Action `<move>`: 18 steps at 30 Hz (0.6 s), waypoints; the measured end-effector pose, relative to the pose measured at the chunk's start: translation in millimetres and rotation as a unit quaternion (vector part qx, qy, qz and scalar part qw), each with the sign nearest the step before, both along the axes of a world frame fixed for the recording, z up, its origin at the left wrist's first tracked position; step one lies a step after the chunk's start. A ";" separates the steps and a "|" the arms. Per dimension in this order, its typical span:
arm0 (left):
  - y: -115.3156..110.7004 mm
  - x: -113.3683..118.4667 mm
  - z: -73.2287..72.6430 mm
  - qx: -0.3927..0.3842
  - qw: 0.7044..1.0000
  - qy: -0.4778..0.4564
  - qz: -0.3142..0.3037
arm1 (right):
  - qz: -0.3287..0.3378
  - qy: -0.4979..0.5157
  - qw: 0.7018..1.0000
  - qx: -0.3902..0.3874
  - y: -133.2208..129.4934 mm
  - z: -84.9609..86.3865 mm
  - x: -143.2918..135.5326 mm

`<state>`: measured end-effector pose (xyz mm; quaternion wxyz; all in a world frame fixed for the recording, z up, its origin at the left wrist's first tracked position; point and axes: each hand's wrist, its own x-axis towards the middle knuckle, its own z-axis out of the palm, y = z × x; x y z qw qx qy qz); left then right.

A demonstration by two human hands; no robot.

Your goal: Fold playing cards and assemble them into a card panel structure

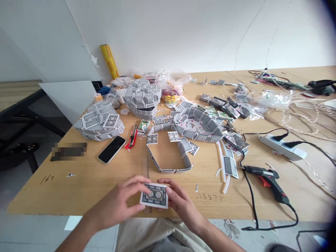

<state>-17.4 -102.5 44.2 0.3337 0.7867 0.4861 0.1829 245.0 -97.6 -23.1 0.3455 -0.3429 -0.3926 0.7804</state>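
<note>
A playing card [154,196] with a dark patterned back and white border is held above the table's front edge. My right hand [180,203] grips its right side, thumb on top and fingers beneath. At its left side my left hand [123,196] has fingertips on the card's face and the thumb at the lower corner. Just beyond lies an angular ring of joined cards [170,168], standing on edge, with card tabs at its far side. Behind the ring sits a wider card-built tray [196,131]. A ruler [146,168] lies flat, partly hidden by my hands.
Two card-built boxes [143,98] [99,122] stand at the back left. Nearby are a phone [112,149] and a red utility knife [131,137]. At right lie a glue gun [270,180], its cable, a power strip [282,147] and loose cards [236,141]. Plastic bags lie behind.
</note>
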 end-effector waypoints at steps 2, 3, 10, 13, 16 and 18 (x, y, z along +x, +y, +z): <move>-19.3 16.4 -20.3 -0.001 1.000 0.001 -0.004 | 0.014 -0.050 0.999 0.016 2.0 -1.5 -1.1; -26.2 21.6 -29.6 0.006 1.000 0.005 -0.001 | 0.020 -0.084 0.996 0.036 2.6 -2.9 -1.3; -51.2 21.2 -71.7 0.103 0.988 0.080 0.086 | -0.003 -0.281 0.951 0.132 7.4 -10.9 6.4; -55.3 18.8 -80.7 0.142 0.981 0.114 0.065 | -0.007 -0.352 0.920 0.171 11.3 -9.0 7.1; -56.4 20.2 -84.9 0.157 0.980 0.118 0.041 | 0.005 -0.376 0.899 0.226 13.9 -7.1 1.7; -57.0 22.8 -85.8 0.154 0.981 0.113 0.036 | 0.012 -0.382 0.889 0.253 14.2 -7.2 -3.5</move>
